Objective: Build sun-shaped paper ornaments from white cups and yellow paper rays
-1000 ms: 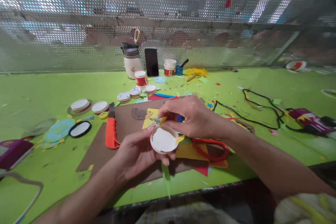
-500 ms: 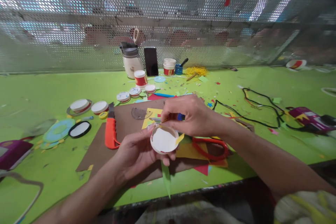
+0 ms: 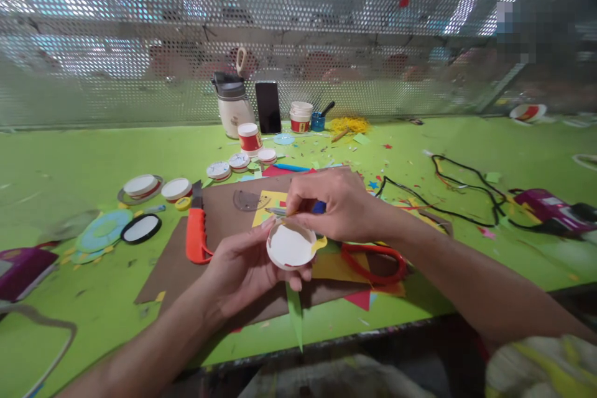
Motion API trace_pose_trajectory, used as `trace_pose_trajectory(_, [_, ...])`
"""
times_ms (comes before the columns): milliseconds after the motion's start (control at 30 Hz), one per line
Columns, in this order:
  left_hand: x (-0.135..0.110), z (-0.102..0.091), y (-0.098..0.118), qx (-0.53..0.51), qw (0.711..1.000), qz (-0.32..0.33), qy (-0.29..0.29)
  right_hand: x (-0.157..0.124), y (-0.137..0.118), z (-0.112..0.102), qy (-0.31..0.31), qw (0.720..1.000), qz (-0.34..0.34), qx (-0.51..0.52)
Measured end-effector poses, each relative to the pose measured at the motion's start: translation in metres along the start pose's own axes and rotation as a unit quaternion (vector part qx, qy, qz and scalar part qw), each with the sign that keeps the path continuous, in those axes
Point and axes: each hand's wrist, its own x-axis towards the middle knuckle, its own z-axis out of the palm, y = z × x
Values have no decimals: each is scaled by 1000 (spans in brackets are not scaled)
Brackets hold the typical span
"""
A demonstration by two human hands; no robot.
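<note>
My left hand (image 3: 254, 270) holds a white round paper lid (image 3: 290, 247) from below and the left, its inner side facing up. Thumb and fingers of my right hand (image 3: 326, 202) are pinched at the far rim, on a yellow paper strip (image 3: 319, 244) whose free end curls out on the right. The pinch itself is mostly hidden. Behind those fingers lies a pen-like tool (image 3: 319, 206) with a blue body, partly covered. Below the hands is a brown board (image 3: 224, 199), with red-handled scissors (image 3: 402, 268) on the right and an orange utility knife (image 3: 198, 233) on the left.
White lids (image 3: 177, 188) and a black-rimmed disc (image 3: 141, 229) lie at the left. A jug (image 3: 234, 113), a phone (image 3: 268, 107) and paper cups (image 3: 301, 118) stand at the back. A black cord (image 3: 448, 214) runs to a purple glue gun (image 3: 545, 208). Paper scraps litter the green table.
The yellow strip's free end has curled and shifted slightly at the lid's right edge. The lid has tilted a little; both hands stay nearly in place.
</note>
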Motion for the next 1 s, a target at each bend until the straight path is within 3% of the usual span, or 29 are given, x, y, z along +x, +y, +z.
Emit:
trace_pose_trajectory(567, [-1,0,2,-6,1000,0,-1,0,-4,-5,-48,981,-94,-163])
trace_pose_trajectory(1000, [-1,1,0,5,1000,3,4,0,-7,-10,-52,994,-46,-79])
